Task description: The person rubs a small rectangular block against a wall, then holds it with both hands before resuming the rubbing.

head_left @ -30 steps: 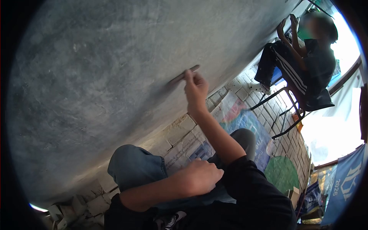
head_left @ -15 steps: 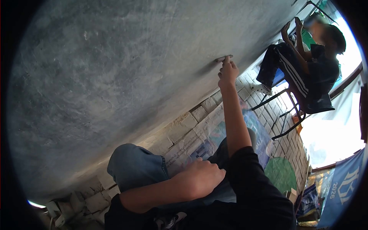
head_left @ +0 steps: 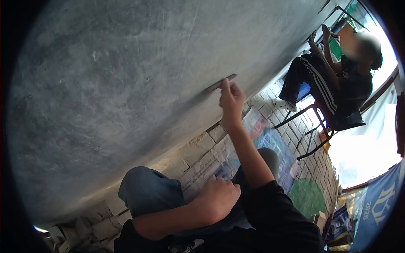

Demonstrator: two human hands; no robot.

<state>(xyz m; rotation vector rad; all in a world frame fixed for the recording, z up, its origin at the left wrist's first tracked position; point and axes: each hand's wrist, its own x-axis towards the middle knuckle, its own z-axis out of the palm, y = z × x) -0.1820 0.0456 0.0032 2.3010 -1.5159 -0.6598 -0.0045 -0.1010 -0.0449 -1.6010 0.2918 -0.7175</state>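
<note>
My right hand (head_left: 232, 101) reaches out to a smooth grey plastered wall (head_left: 126, 76), its fingers closed on a thin flat grey blade (head_left: 221, 83). Seen nearly edge-on, the blade lies against the wall's surface and casts a dark shadow to its lower left. My left hand (head_left: 217, 196) rests closed over my lap, knuckles up; its palm side is hidden, and I cannot tell if anything is in it. Beside it, my left knee (head_left: 147, 189) in blue jeans is close to the wall's foot.
A person (head_left: 350, 80) sits on a metal-framed chair (head_left: 314, 139) at right, hands raised near the wall. Printed sheeting (head_left: 274, 147) and a green round patch (head_left: 307, 195) cover paving bricks (head_left: 295, 126). Loose blocks (head_left: 67, 236) lie lower left; a blue banner (head_left: 375, 206) hangs lower right.
My right hand has moved the blade left and down along the wall, and more of the blade's length shows. My left hand has shifted slightly left, still closed.
</note>
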